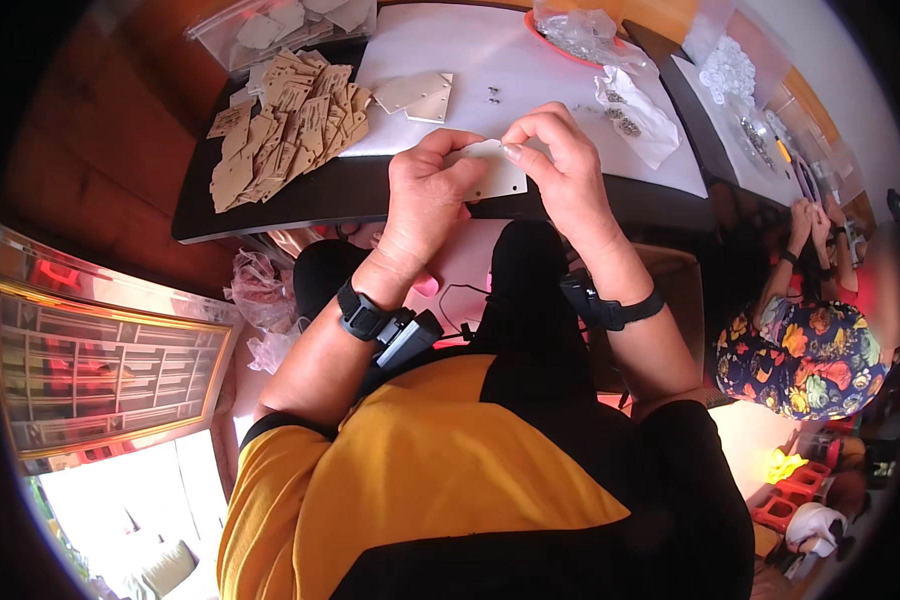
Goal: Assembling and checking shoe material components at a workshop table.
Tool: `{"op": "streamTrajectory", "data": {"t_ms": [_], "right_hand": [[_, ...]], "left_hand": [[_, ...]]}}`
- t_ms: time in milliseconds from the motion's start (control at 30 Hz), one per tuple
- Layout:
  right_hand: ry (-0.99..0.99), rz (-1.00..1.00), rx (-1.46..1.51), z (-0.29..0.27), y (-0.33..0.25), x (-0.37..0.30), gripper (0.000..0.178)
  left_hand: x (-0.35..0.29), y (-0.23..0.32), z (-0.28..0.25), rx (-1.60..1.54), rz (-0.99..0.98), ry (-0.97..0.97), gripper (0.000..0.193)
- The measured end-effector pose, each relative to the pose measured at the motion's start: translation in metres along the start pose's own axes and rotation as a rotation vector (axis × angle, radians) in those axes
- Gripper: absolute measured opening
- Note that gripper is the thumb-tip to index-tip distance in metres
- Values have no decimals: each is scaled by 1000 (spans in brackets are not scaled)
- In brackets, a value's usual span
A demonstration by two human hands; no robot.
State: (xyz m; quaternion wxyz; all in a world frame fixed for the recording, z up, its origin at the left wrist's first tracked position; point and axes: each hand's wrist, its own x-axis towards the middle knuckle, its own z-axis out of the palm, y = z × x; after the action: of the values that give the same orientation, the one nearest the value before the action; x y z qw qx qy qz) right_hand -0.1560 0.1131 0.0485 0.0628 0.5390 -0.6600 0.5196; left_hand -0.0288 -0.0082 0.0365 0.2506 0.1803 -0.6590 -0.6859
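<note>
A white card point(500, 176) with small dark holes is held up over the table's front edge. My left hand point(422, 190) grips its left side between thumb and curled fingers. At the card's upper edge, my right hand point(568, 170) is closed in a pinch of thumb and forefinger; whatever is between those fingertips is too small to make out. Beyond my hands, a few tiny metal pieces point(493, 94) lie on the white sheet point(530, 60). Several similar white cards point(420, 95) overlap behind my left hand.
A large heap of tan cards point(290, 130) covers the table's left side, before a clear plastic box point(280, 30). At right, small metal parts point(625, 122) lie on crumpled white plastic point(655, 135), near an orange tray point(550, 40). Another person point(810, 340) works farther right.
</note>
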Motion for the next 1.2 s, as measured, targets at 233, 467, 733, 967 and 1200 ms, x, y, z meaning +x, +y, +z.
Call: {"op": "streamTrajectory", "data": {"t_ms": [233, 467, 733, 967, 1200], "right_hand": [[56, -45, -129, 7, -1, -2, 9], [93, -31, -71, 11, -3, -5, 11], [72, -15, -54, 11, -3, -6, 11], [-131, 319, 247, 3, -2, -1, 13], [-64, 391, 368, 10, 2, -8, 12]], "left_hand": [[-1, 1, 0, -43, 17, 1, 24], [-5, 0, 0, -72, 42, 0, 22], [-7, -1, -2, -66, 37, -10, 22], [-7, -1, -3, -63, 79, -22, 21], [-5, -5, -5, -26, 73, -55, 23]]}}
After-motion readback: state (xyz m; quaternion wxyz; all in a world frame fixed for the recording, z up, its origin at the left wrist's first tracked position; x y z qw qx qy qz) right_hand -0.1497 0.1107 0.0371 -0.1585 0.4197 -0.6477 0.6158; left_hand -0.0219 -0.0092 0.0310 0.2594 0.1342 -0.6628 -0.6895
